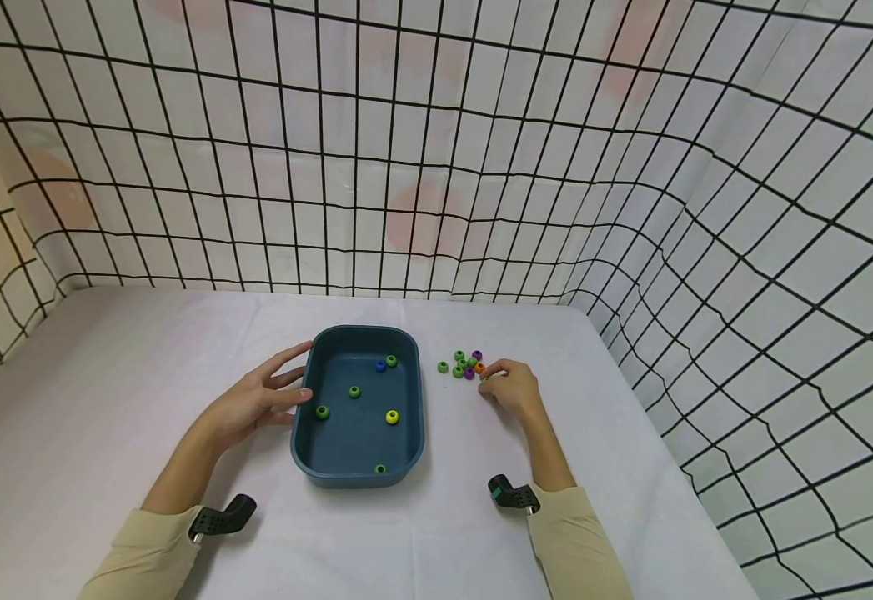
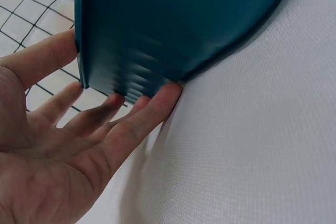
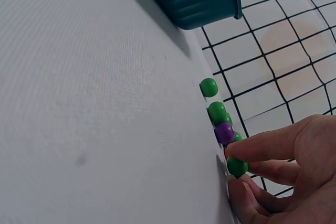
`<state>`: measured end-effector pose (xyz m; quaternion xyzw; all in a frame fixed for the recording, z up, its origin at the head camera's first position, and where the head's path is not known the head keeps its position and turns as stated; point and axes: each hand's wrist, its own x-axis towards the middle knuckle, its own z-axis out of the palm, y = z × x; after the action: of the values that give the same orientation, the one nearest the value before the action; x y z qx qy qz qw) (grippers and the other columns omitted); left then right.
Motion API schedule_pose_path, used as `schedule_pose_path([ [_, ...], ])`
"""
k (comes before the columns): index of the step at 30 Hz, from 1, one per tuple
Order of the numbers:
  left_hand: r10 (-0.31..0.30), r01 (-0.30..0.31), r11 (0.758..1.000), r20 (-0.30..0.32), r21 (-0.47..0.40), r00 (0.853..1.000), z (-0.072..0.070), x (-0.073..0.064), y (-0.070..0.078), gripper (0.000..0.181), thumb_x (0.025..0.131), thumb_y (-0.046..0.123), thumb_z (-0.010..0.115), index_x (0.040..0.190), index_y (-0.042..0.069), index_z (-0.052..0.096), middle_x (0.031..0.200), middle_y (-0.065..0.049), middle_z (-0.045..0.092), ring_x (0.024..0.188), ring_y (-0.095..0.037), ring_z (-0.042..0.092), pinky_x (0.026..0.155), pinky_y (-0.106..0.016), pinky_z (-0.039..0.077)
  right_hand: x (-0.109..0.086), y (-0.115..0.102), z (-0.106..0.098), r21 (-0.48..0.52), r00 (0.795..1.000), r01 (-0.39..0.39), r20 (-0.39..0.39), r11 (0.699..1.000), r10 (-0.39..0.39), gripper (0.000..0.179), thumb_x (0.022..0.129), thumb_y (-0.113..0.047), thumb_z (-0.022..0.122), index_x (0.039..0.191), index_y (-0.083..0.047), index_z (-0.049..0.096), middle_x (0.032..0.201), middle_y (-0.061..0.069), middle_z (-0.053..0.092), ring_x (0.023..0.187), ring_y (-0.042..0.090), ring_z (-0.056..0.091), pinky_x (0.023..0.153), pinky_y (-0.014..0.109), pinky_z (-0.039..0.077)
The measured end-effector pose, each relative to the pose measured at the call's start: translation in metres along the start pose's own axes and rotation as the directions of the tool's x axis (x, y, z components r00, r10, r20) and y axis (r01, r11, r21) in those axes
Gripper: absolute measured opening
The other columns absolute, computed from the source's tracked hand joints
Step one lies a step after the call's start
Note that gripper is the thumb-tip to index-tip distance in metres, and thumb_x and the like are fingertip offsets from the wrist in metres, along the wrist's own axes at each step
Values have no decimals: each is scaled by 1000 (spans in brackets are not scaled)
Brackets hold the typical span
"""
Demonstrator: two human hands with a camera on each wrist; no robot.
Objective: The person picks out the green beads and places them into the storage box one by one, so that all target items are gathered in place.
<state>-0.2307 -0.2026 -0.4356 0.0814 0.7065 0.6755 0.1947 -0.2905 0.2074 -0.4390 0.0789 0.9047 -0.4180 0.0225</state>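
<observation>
My left hand rests against the left side of a dark blue-green tray. Its thumb is at the rim, and the other fingers, fairly straight, touch the outer wall. Inside the tray lie several green beads, a blue bead and a yellow bead. To the right of the tray, my right hand pinches a green bead between thumb and index finger, low at the table. Right beside those fingertips are an orange bead and a purple bead.
A small cluster of loose green beads and another purple bead lies on the white tablecloth. Black netting over pale sheeting stands along the back and right sides of the table. Each wrist wears a black camera mount.
</observation>
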Motion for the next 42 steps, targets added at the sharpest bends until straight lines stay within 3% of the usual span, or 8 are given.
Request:
schedule_pose_path([
  [7,2,-2,1000,5,-4,1000,0,0,0,88,95,20,71,164,30,16,169,-23,7,144,-48,37,101,-52,51,-2,-6,-1,23,1000,-3,-13,1000,4,23,87,-12,73,109,-4,72,97,13,70,74,18,60,63,25,46],
  [17,2,-2,1000,8,-17,1000,0,0,0,88,95,18,70,164,30,16,169,-23,7,143,-48,39,98,-49,55,-9,-20,-4,93,999,51,6,994,-51,23,89,-17,74,110,-9,73,100,10,74,80,26,67,64,28,48],
  [22,5,-4,1000,16,-18,1000,0,-1,0,88,96,18,70,164,29,15,169,-23,6,143,-48,39,98,-48,55,-15,-29,-6,133,994,104,18,986,-107,23,90,-14,73,111,-6,73,99,11,75,90,35,70,78,41,58],
  [28,12,-11,1000,13,-17,1000,0,-1,-1,88,95,18,71,164,30,17,169,-23,7,143,-46,40,95,-41,58,-24,-44,-5,172,987,145,42,974,-154,25,91,-12,73,114,-1,72,100,13,73,98,42,68,90,54,56],
  [42,-1,1,1000,4,-15,1000,0,2,-2,88,95,19,71,163,31,18,169,-22,9,143,-45,42,99,-47,55,-34,-58,1,164,976,200,56,966,-212,22,90,-12,75,110,-2,73,93,10,71,90,37,68,87,52,57],
])
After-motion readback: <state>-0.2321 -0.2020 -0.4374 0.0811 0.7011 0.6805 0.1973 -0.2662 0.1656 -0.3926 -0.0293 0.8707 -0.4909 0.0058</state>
